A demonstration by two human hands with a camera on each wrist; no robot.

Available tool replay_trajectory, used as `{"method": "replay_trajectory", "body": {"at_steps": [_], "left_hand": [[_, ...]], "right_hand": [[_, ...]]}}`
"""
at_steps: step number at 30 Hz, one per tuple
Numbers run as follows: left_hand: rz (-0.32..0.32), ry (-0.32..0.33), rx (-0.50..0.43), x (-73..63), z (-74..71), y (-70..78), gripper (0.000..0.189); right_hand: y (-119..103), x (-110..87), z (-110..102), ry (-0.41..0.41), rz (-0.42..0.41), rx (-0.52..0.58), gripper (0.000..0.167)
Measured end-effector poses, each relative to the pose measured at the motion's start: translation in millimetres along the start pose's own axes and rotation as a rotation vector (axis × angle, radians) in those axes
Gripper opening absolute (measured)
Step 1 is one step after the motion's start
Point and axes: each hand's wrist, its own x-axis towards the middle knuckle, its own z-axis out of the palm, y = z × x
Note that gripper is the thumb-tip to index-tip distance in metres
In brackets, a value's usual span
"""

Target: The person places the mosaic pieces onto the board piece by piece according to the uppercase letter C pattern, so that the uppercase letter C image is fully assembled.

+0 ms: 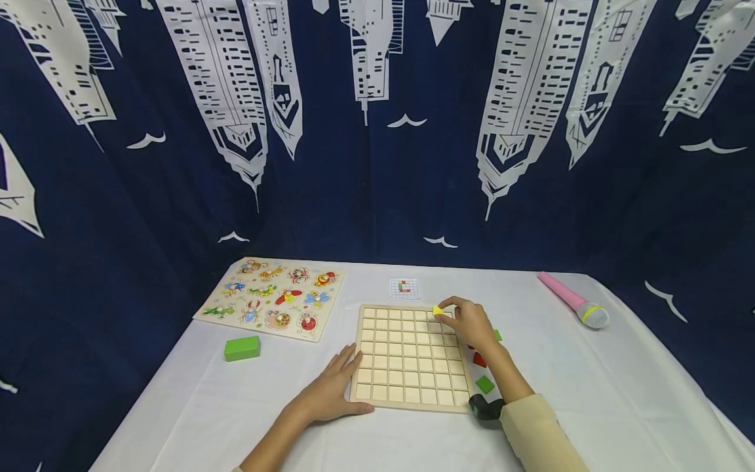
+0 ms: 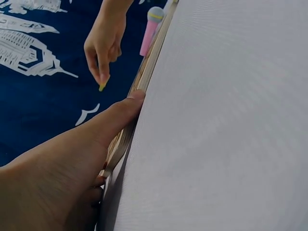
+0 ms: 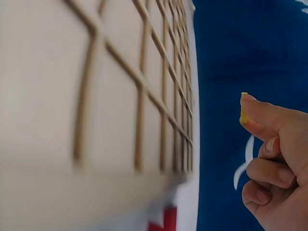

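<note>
Best keep the yellow tile (image 1: 438,311), pinched in the right hand (image 1: 472,324), level near one o'clock on the board (image 1: 411,361), the left hand (image 1: 331,392), thumb spread, bracing eight o'clock.

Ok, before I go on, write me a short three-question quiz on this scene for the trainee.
1. Which hand pinches the yellow tile?
2. True or false: the mic lies to the right of the board.
3. What does the left hand touch?
a) the mic
b) the board
c) the green block

Key:
1. The right hand.
2. True.
3. b
</note>
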Motion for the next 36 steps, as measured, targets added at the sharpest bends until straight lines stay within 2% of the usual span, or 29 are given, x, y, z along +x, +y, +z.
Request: {"method": "replay_trajectory", "body": {"at_steps": [5, 9, 12, 18, 36], "left_hand": [[0.004, 0.041, 0.07, -2.7, -0.4, 1.8, 0.106], [0.026, 0.079, 0.132, -4.3, 0.6, 4.0, 0.104], [0.039, 0.096, 0.149, -4.9, 1.4, 4.8, 0.103], [0.041, 0.115, 0.145, -5.3, 2.2, 4.4, 0.102], [0.054, 0.12, 0.172, -5.8, 1.8, 2.2, 0.101]], "right_hand": [[-10.0, 2.8, 20.9, -0.064, 0.035, 0.034, 0.03], [-13.4, 4.1, 30.1, -0.099, 0.078, 0.014, 0.027], [-13.0, 4.5, 34.0, -0.112, 0.08, -0.011, 0.025], [-10.0, 5.4, 38.3, -0.134, 0.045, -0.014, 0.022], [-9.9, 7.1, 39.1, -0.142, 0.042, -0.048, 0.02]]}}
